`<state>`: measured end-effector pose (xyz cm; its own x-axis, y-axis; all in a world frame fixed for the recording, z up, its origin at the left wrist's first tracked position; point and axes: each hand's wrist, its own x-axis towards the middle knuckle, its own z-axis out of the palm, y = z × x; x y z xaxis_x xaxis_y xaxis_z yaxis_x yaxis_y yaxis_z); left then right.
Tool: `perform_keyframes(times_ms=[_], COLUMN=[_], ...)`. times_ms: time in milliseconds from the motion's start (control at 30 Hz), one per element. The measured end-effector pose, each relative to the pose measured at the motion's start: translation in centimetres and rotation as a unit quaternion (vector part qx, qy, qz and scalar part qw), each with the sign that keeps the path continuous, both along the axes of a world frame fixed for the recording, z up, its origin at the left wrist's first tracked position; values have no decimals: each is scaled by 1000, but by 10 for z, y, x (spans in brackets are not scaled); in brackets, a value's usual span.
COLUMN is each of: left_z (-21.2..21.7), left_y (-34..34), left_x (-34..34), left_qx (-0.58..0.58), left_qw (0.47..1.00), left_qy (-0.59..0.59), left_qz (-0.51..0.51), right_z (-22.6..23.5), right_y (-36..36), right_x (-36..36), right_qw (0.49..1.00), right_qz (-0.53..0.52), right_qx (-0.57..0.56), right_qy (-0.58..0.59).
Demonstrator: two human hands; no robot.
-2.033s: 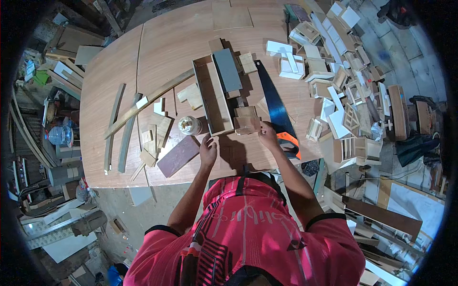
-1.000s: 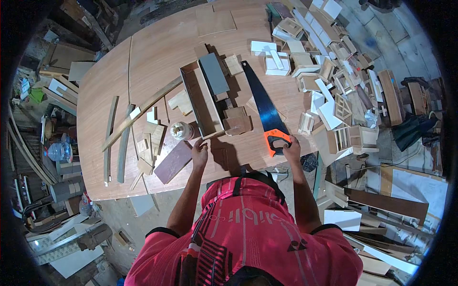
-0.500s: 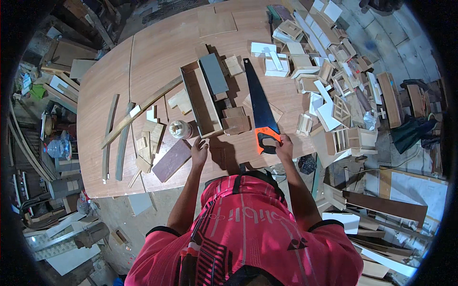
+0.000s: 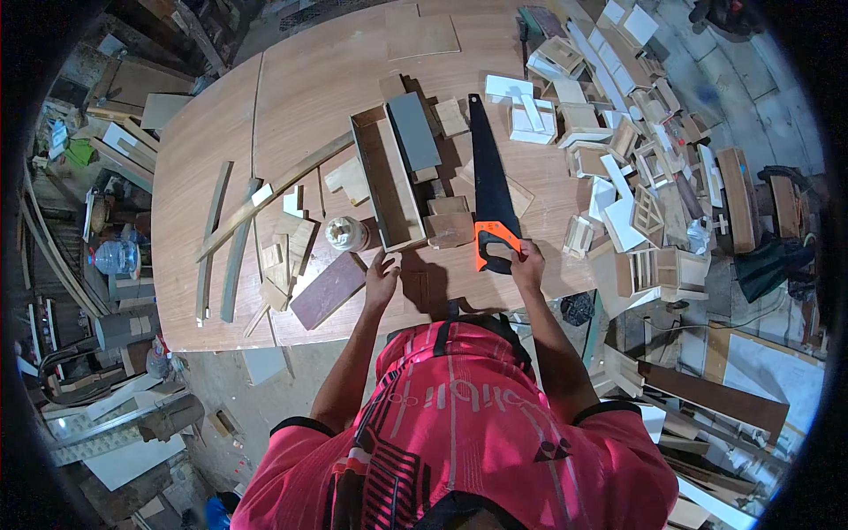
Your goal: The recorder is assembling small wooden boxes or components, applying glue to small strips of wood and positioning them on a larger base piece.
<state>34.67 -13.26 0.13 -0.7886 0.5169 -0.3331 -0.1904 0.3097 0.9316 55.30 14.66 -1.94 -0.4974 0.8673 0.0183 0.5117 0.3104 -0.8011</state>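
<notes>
A handsaw (image 4: 496,181) with a dark blade and an orange-and-black handle lies on the table, blade tip pointing away from me. My right hand (image 4: 527,268) grips the right side of its handle. My left hand (image 4: 382,281) is at the near end of a long, narrow, open wooden box (image 4: 360,146), its fingers drawn together; what they hold, if anything, is too small to make out. Left of that hand lies a purplish-brown board (image 4: 325,293). A jar with a pale top (image 4: 345,233) stands behind the board. A grey block (image 4: 413,132) rests along the box's right side.
Long wooden strips (image 4: 210,234) lie on the left of the table (image 4: 309,79), near small wood offcuts (image 4: 287,256). Many small wooden and white pieces (image 4: 574,132) crowd the right side. A thin plywood sheet (image 4: 433,37) lies at the far edge. Boards (image 4: 707,393) are stacked at lower right.
The table and its things sit slightly farther right and higher in the picture. My right hand stays on the saw handle, and my left hand stays by the box's near end.
</notes>
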Motion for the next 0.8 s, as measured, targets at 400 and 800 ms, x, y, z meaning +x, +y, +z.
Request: perform_keyframes(times_ms=[400,800], left_z=[-4,5], left_y=[-5,-1], left_x=[-10,-11], left_qx=[-17,-4], left_qw=[1000,1000], left_qy=[8,-28], left_qz=[-17,0], right_z=[1,46], right_y=[-1,16], right_x=[-6,-79], right_qw=[999,977], right_qz=[11,178], right_qx=[-13,113], right_qy=[-29,-32])
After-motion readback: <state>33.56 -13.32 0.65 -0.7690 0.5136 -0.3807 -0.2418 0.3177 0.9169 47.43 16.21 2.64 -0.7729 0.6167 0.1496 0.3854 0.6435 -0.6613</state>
